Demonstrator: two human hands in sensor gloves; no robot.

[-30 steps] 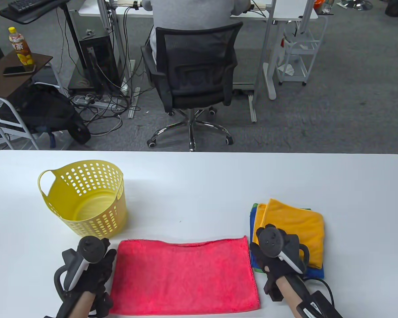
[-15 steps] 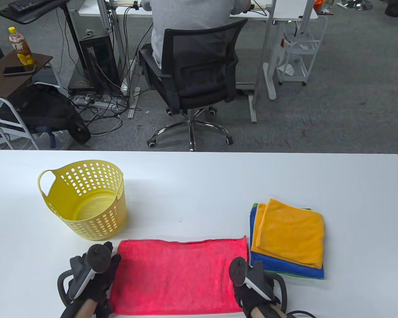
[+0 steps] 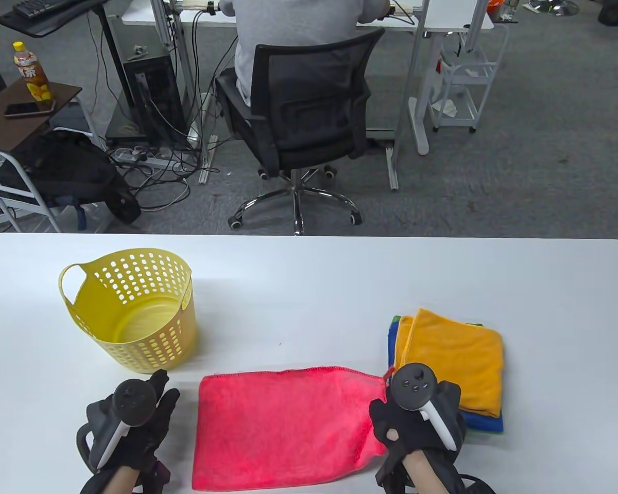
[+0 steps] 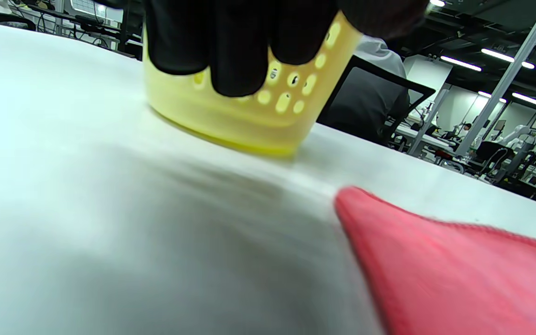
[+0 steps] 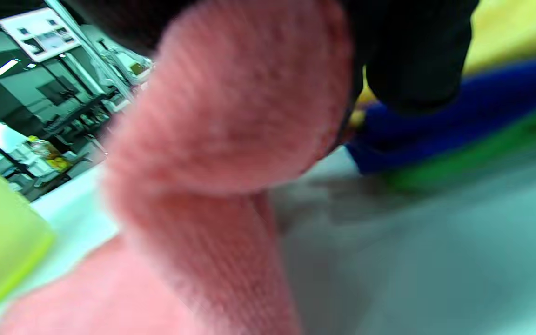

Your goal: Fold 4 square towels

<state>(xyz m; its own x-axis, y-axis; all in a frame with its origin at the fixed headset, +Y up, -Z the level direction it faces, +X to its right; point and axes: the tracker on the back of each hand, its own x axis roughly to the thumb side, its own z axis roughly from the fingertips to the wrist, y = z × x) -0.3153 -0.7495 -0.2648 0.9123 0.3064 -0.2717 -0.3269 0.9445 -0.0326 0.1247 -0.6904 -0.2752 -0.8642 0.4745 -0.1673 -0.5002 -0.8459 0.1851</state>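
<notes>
Your right hand (image 3: pixel 417 422) is working nearest you, at about 5 o'clock on the desk (image 3: pixel 309 288), pinching the right end of the red towel (image 3: pixel 283 427); the right wrist view is showing the cloth bunching up under your fingers and lifting off the surface. Your left hand (image 3: pixel 134 427) is sitting at 7 o'clock, fingers loose and holding nothing, just beside the towel's left edge but apart from it.

The towel is lying half-folded as a long band across 6 o'clock, and it looks as though you are starting the second fold. Consider pinning the left edge flat with your free hand so the band is not sliding, then carrying the pinched end low and straight toward 9 o'clock, matching corners before pressing down.

Farther out, at 4 o'clock, the stack of folded towels (image 3: pixel 453 360), orange on blue on green, is waiting just beside your right hand. At 10 o'clock the yellow basket (image 3: pixel 129 309) is standing upright.
</notes>
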